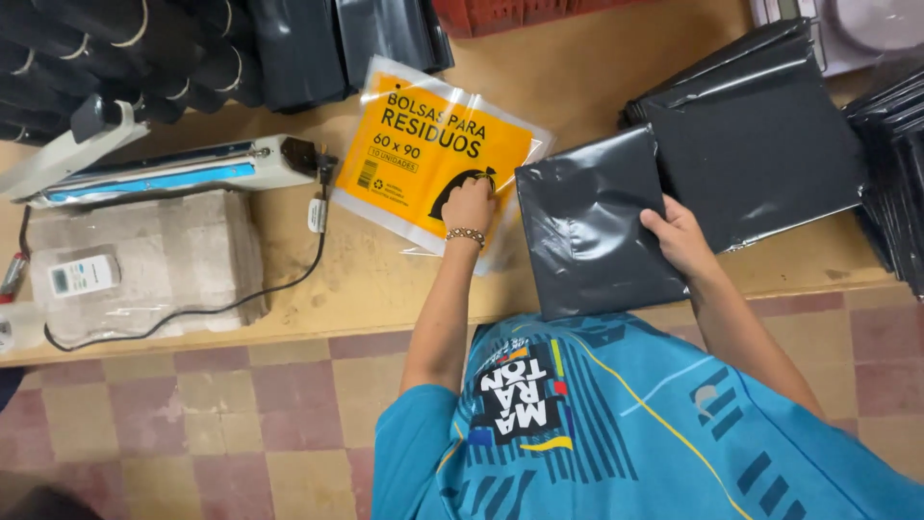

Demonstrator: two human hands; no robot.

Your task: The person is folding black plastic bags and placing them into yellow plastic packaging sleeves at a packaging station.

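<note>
Two hands are working: your left hand (pixel 469 204) is pinching the clear yellow-printed packaging sleeve (pixel 433 149) on the workbench (pixel 577 67), while your right hand (pixel 680 239) is gripping the folded black bag bundle (pixel 592 226) beside it; the slick bundle could unfold and snag the sleeve's mouth

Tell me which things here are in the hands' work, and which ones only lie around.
In hand:
- left hand on the yellow packet
- right hand holding the folded black bag

Lying about:
- bag stack
- heat sealer
- black rolls
- remote on a wrapped block
- table
</note>
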